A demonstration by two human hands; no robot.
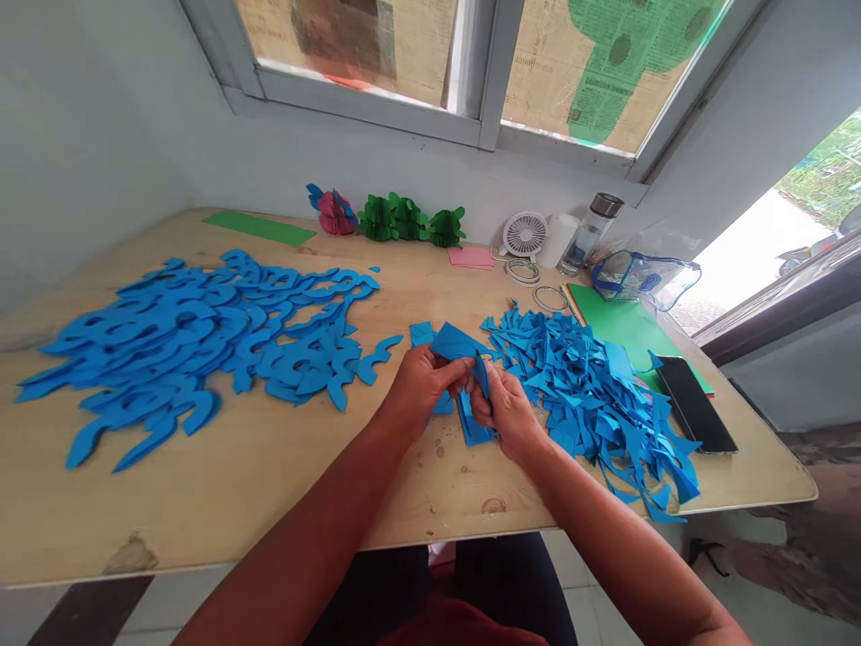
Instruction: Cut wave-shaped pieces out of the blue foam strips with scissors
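Observation:
Near the middle of the table, my left hand (430,375) pinches a folded piece of blue paper (454,342). My right hand (501,405) is closed beside it, its fingers at the right edge of the same paper. Whether it also holds a tool is hidden by the fingers. More blue paper pieces (476,429) lie on the table under and between both hands. To the left spreads a big pile of curvy blue cutouts (181,327). A heap of small blue scraps (578,381) lies to the right of my hands.
A black phone (696,404) lies at the right on the wooden table (269,484). Green sheets (636,332), a clear pouch (646,276), a bottle (592,233), a small fan (526,235) and green paper ornaments (407,218) stand or lie along the back.

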